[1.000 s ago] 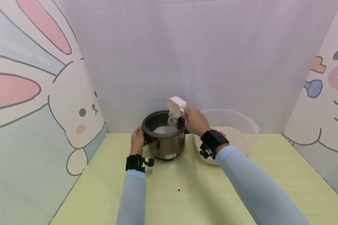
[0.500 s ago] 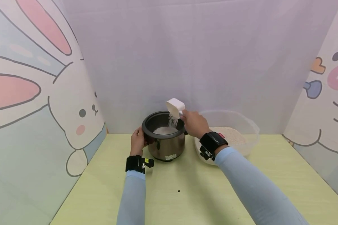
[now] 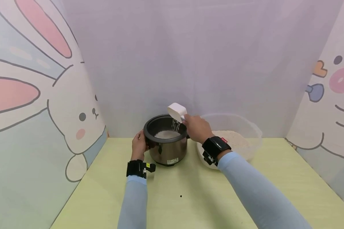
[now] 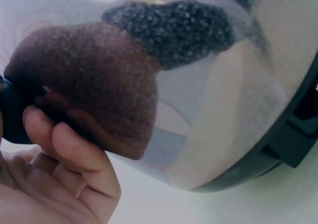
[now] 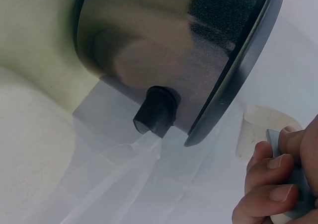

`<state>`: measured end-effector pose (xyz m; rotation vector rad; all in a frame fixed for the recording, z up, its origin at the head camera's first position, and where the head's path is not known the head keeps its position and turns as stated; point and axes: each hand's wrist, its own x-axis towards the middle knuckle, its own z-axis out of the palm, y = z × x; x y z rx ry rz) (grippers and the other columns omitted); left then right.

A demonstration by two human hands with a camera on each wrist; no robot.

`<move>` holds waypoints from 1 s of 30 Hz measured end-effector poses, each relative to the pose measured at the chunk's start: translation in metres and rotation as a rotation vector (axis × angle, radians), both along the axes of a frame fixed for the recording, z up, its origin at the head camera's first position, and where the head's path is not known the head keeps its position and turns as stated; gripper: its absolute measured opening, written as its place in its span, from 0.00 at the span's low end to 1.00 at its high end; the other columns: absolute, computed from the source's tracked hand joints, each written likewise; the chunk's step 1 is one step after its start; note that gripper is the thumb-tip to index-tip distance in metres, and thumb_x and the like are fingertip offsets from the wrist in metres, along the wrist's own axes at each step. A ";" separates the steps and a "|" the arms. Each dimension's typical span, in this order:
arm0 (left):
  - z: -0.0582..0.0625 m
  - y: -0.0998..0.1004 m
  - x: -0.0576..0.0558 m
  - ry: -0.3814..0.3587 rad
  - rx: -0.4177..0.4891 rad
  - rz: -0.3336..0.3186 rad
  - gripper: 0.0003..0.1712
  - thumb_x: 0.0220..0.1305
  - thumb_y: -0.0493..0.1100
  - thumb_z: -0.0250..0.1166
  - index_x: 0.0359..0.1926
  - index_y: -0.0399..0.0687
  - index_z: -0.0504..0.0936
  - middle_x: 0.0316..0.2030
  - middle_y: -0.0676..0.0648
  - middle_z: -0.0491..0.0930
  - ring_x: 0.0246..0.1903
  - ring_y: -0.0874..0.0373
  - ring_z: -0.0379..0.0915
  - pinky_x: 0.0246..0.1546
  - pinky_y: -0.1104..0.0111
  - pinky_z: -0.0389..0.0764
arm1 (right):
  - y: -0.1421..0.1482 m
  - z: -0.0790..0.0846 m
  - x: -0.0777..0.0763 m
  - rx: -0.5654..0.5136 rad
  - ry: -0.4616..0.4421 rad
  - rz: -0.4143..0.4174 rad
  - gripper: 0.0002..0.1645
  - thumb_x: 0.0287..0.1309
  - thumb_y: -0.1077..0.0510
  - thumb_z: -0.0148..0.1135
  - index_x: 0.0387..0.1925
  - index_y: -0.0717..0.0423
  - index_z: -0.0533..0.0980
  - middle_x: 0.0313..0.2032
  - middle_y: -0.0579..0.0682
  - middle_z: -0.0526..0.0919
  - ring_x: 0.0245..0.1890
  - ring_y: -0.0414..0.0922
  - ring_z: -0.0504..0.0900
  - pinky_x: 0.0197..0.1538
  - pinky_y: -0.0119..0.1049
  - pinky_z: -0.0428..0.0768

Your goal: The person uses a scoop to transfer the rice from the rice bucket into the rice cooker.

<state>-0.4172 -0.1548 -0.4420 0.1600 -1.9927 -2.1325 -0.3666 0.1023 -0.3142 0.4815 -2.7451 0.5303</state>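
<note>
A dark, shiny rice cooker [image 3: 167, 152] stands uncovered, with white rice [image 3: 166, 135] in it. My left hand [image 3: 139, 147] grips its black side handle [image 4: 14, 112], fingers curled underneath, in the left wrist view. Above the cooker's right part, my right hand [image 3: 199, 128] holds a white measuring scoop [image 3: 176, 111] by its handle. The scoop is tipped over, and a thin stream of grains [image 3: 176, 125] falls from it into the cooker. In the right wrist view, fingers [image 5: 271, 191] wrap the scoop's handle; the opposite cooker handle [image 5: 156, 110] is untouched.
A translucent plastic tub [image 3: 256, 128] of rice stands right of the cooker, partly behind my right wrist. Its edge seems close to the cooker's right handle. A small black speck [image 3: 181, 196] lies on the yellow-green table [image 3: 166, 206]. Printed cloth walls enclose the table's back and sides.
The scoop has dropped slightly and shifted a little left with my right hand. The falling stream of rice has become thinner. My left hand keeps its grip on the cooker's handle.
</note>
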 end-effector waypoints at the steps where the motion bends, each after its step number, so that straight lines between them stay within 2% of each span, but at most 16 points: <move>1: -0.001 -0.001 0.001 -0.001 -0.002 0.001 0.34 0.77 0.64 0.52 0.71 0.47 0.73 0.29 0.49 0.71 0.21 0.62 0.67 0.25 0.71 0.76 | 0.000 -0.001 0.000 0.002 0.005 0.001 0.10 0.78 0.56 0.52 0.48 0.58 0.75 0.31 0.56 0.81 0.23 0.50 0.77 0.25 0.42 0.69; 7: -0.004 -0.003 0.003 -0.007 -0.002 0.011 0.32 0.78 0.63 0.52 0.70 0.47 0.74 0.29 0.48 0.70 0.20 0.61 0.66 0.24 0.71 0.75 | -0.002 -0.006 0.001 0.041 0.043 0.020 0.10 0.78 0.56 0.52 0.50 0.59 0.75 0.31 0.56 0.82 0.23 0.51 0.78 0.25 0.42 0.70; 14: 0.000 0.000 0.002 -0.009 -0.001 -0.009 0.34 0.78 0.64 0.51 0.71 0.47 0.73 0.30 0.49 0.71 0.21 0.62 0.68 0.26 0.72 0.76 | 0.000 -0.005 0.002 0.112 0.122 0.020 0.10 0.78 0.57 0.53 0.50 0.59 0.73 0.29 0.56 0.82 0.25 0.54 0.81 0.24 0.46 0.73; 19: 0.001 0.001 0.002 -0.009 0.006 -0.011 0.33 0.79 0.62 0.51 0.70 0.46 0.73 0.30 0.49 0.70 0.21 0.62 0.67 0.25 0.71 0.75 | 0.003 -0.006 0.002 0.155 0.215 0.028 0.15 0.78 0.57 0.54 0.58 0.61 0.74 0.30 0.57 0.82 0.24 0.54 0.81 0.23 0.48 0.75; 23: -0.001 0.001 0.002 -0.023 0.010 -0.014 0.32 0.79 0.62 0.51 0.71 0.47 0.73 0.30 0.49 0.70 0.22 0.61 0.67 0.26 0.71 0.76 | 0.014 -0.010 0.000 0.160 0.307 0.016 0.20 0.78 0.56 0.53 0.64 0.61 0.73 0.30 0.59 0.81 0.22 0.54 0.78 0.22 0.49 0.75; 27: -0.001 0.000 0.002 -0.024 0.003 -0.010 0.32 0.79 0.62 0.50 0.71 0.48 0.72 0.32 0.49 0.70 0.23 0.61 0.68 0.27 0.71 0.76 | 0.032 -0.012 -0.004 0.136 0.380 0.005 0.20 0.77 0.56 0.55 0.63 0.62 0.73 0.29 0.60 0.81 0.21 0.55 0.78 0.22 0.51 0.75; 30: -0.001 -0.001 0.002 -0.017 -0.003 -0.005 0.32 0.79 0.62 0.50 0.71 0.48 0.72 0.33 0.48 0.71 0.23 0.61 0.68 0.27 0.71 0.77 | 0.049 -0.012 -0.006 0.132 0.400 -0.011 0.20 0.76 0.57 0.56 0.63 0.63 0.73 0.28 0.60 0.81 0.20 0.55 0.77 0.21 0.50 0.73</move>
